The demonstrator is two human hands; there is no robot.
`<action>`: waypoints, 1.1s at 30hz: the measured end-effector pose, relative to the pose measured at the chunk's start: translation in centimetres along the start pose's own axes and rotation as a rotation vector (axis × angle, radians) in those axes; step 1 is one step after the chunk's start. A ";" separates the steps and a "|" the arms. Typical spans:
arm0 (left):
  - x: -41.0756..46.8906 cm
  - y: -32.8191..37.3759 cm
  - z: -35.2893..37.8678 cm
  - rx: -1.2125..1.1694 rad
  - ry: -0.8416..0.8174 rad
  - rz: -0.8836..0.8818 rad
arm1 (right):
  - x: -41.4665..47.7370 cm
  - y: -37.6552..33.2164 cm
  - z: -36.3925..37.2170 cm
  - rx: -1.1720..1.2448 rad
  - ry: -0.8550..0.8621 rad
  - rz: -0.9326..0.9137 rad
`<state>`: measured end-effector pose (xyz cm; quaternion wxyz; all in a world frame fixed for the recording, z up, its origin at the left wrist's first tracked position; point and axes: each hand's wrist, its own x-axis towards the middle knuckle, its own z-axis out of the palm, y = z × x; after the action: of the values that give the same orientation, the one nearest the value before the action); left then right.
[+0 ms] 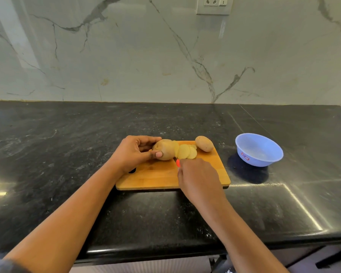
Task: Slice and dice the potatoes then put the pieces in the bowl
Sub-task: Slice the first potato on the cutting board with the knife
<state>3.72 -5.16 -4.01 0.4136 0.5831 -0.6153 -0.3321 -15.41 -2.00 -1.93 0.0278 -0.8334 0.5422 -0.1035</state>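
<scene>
Your left hand (pixel 135 152) pinches the half-cut brown potato (pixel 164 149) steady on the wooden cutting board (pixel 152 177); your right hand (pixel 197 177) closes around an orange-handled knife (pixel 177 163), blade hidden; slices (pixel 186 151) fan rightward toward the empty lilac plastic bowl (pixel 258 149) on the dark surface (pixel 67 134).

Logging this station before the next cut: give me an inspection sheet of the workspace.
Surface: black stone counter, wooden cutting board near the front edge.
Job's things: part-cut potato, slices fanned beside it, whole potato on the board; blue bowl to the right holds no pieces.
Clutter: nothing seen.
Grippers: left hand steadies the cut potato; right hand holds a knife, only its orange handle showing.
Cables: nothing seen.
Surroundings: marble backsplash, wall socket.
</scene>
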 end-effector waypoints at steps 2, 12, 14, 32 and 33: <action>0.0 0.0 0.0 0.006 0.004 0.001 | 0.6 -0.3 0.2 -0.006 -0.009 -0.001; -0.3 -0.1 -0.2 0.029 -0.016 -0.006 | -1.6 1.1 1.5 0.015 0.100 0.039; -0.5 0.1 -0.1 0.060 -0.007 -0.006 | -1.6 1.1 1.5 0.009 0.103 0.063; -0.5 0.5 0.2 0.179 0.048 0.022 | -0.3 0.3 -1.3 0.177 0.229 0.021; -0.5 0.4 0.2 0.173 0.051 0.020 | -0.3 0.2 -1.3 0.165 0.225 0.022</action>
<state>3.34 -4.63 -3.79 0.3807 0.6186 -0.6368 -0.2587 -15.99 -1.77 -0.77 0.0364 -0.8056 0.5405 -0.2399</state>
